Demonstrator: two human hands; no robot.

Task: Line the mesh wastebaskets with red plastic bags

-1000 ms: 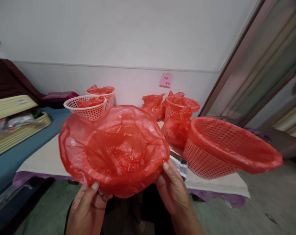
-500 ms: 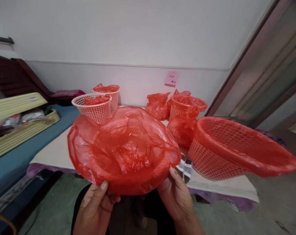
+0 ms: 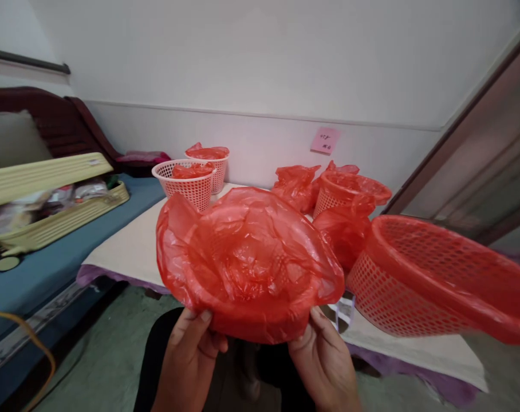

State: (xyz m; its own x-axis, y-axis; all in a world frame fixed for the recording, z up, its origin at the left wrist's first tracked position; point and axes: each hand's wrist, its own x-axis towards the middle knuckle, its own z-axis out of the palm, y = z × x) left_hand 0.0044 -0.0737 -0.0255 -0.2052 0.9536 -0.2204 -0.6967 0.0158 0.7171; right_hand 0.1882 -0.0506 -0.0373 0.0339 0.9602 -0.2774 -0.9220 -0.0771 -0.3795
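A thin red plastic bag [image 3: 251, 252] is spread wide in front of me. Its mouth gapes upward, and the near edge is folded down over what looks like a basket rim; holes show faintly through the film. My left hand [image 3: 189, 349] is closed on the near left edge, thumb on top. On the near right edge, my right hand [image 3: 322, 355] pinches the film between thumb and fingers. To the right stands a perforated basket [image 3: 397, 297] lined with a red bag that is turned over its rim. Crumpled red film [image 3: 346, 229] lies just behind it.
Two pale pink baskets [image 3: 189, 191] with red bags inside stand at the back left. Another red-lined basket [image 3: 329, 197] and a bunched red bag [image 3: 295, 186] are near the wall. A yellow suitcase [image 3: 62, 217] lies open on the blue bed [image 3: 144, 197] at left.
My view has turned left, so the surroundings appear further right. Both hands keep hold of the bag's near edge. The bag's far left side now stands up in a peak.
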